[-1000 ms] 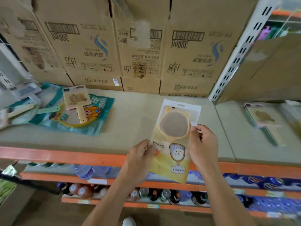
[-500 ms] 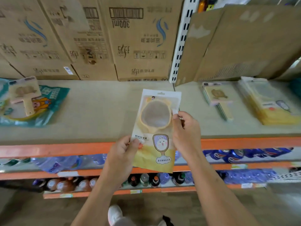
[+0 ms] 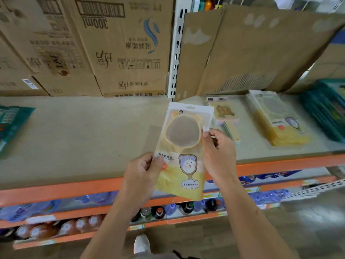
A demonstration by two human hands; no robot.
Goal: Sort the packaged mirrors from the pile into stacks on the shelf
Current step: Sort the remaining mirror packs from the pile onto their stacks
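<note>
1. The left hand (image 3: 143,169) pinches the left edge of a yellow mirror pack (image 3: 183,150), and the right hand (image 3: 219,156) grips its right edge.
2. The pack is held upright over the front of the shelf (image 3: 84,139); it shows a rabbit mirror drawing and Chinese writing too small to read.
3. A yellow stack (image 3: 280,124) lies on the shelf to the right.
4. A box (image 3: 119,45) behind reads "300ml", upside down.

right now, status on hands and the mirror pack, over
Left hand and right hand both gripping yellow mirror pack, held upright over shelf edge. Matching yellow stack lies right on the shelf. Nothing in the way.
</note>
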